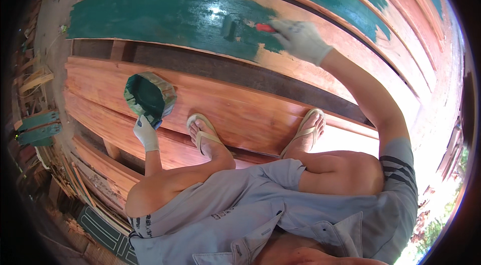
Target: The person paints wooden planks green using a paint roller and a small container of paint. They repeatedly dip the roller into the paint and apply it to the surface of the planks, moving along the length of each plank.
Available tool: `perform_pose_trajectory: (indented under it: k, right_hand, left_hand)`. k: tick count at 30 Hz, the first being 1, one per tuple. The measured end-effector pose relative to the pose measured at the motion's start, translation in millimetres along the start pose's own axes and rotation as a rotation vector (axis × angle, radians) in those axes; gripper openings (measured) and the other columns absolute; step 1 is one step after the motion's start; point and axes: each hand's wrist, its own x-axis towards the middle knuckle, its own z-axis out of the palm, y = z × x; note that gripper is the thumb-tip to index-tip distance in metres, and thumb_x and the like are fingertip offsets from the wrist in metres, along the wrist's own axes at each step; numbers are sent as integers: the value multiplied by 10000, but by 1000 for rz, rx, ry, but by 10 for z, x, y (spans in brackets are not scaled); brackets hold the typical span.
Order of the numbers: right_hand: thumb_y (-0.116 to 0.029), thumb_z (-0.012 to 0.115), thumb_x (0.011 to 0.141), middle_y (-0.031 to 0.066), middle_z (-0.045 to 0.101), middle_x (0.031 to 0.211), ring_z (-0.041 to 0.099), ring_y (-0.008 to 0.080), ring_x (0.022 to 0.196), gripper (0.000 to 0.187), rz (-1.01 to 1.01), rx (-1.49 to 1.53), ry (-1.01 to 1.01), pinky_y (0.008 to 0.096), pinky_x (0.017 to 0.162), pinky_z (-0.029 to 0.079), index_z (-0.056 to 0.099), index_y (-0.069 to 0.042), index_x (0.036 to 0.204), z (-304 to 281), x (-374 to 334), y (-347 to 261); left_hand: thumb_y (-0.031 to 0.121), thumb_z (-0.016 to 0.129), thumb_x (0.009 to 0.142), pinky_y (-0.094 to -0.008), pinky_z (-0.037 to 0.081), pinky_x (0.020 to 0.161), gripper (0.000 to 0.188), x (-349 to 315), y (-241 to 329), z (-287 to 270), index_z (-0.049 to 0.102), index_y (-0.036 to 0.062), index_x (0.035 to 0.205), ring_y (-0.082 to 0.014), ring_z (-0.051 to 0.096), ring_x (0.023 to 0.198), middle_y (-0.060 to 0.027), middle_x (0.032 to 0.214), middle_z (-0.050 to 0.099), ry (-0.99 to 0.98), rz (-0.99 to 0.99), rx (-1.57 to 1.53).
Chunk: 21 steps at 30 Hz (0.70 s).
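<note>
My right hand (301, 42), in a pale glove, is closed around the red handle of a paintbrush (265, 28). The brush's green-coated head rests against a wide board (150, 17), where wet green paint meets bare pinkish wood. Down at the left, my gloved left hand (146, 134) grips the near edge of a many-sided paint container (170, 97). Dark green paint coats its inside, and its outer wall is smeared. The container is held tilted over unpainted reddish planks, and part of the fingers is hidden behind its rim.
More boards, partly green, lie beyond the wide one with dark gaps between them. My sandalled feet (205, 137) stand on a bare plank (240, 109). Wood scraps and green offcuts (39, 127) litter the left side. A dark green panel (102, 230) lies at lower left.
</note>
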Motion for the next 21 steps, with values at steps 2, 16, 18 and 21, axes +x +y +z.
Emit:
perform_pose_trajectory:
  k: [2, 16, 18, 21]
  right_hand:
    - [-282, 524, 1049, 114, 707, 1030, 716, 320, 927, 254, 16, -66, -113, 466, 744, 555, 606, -142, 1245, 130, 210, -151]
    - [-261, 548, 1046, 91, 703, 964, 708, 311, 804, 320, 356, -344, -297, 464, 703, 539, 622, -182, 1347, -766, -1977, 424]
    - [-242, 569, 1036, 88, 704, 958, 712, 303, 810, 322, 396, -372, -258, 454, 701, 542, 620, -183, 1348, -864, -2419, 539]
    - [-233, 596, 1021, 88, 714, 952, 716, 305, 829, 312, 526, -402, -262, 442, 718, 548, 645, -170, 1322, -1003, -2954, 628]
  left_hand:
    - [176, 539, 1040, -364, 632, 639, 313, -16, 32, 19, 695, -89, 1099, -197, 694, 786, -97, 954, 706, 2, 8, -10]
    - [163, 539, 1049, -312, 529, 777, 324, -60, 765, 269, 690, -120, 1094, -160, 649, 887, -94, 1006, 731, -166, 339, 236]
    - [160, 540, 1051, -306, 528, 781, 325, -159, 912, 388, 690, -119, 1122, -156, 652, 897, -90, 1026, 733, -194, 366, 227]
    - [154, 550, 1053, -306, 529, 770, 323, -177, 1013, 686, 690, -113, 1168, -150, 656, 886, -91, 1046, 738, -248, 455, 269]
